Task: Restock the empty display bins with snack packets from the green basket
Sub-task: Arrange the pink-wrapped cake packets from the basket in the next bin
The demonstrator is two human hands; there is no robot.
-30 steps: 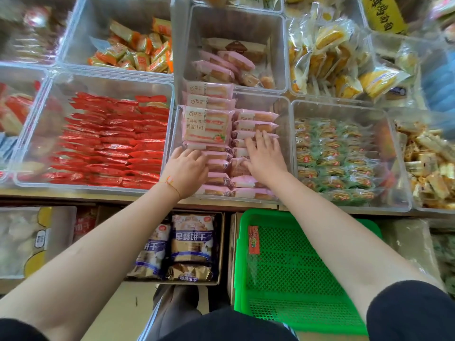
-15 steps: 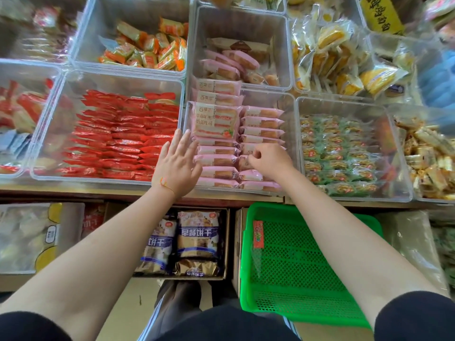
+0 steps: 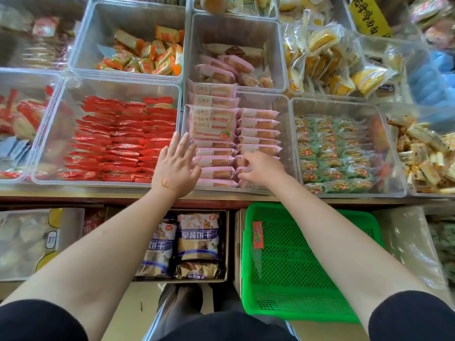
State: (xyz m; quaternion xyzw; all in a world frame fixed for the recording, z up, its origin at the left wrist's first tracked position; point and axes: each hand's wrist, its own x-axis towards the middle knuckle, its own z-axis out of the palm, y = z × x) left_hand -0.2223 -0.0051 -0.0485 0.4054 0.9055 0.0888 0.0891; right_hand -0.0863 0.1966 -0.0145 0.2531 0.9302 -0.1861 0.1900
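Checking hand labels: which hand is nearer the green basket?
Right. The right hand is in the pink-packet bin, directly above the green basket; the left hand sits further left, over the bin's edge.

Pretty tight up here. My left hand (image 3: 175,166) is spread flat over the wall between the red packet bin (image 3: 61,114) and the middle bin (image 3: 286,129), my right hand (image 3: 262,168) curled down among the pink packets (image 3: 258,132) at its near end. Only bare strip I see in that bin runs along its right wall. The far bin (image 3: 236,28) has open floor at its far end. Green basket (image 3: 302,264), near right, is wide open on top.
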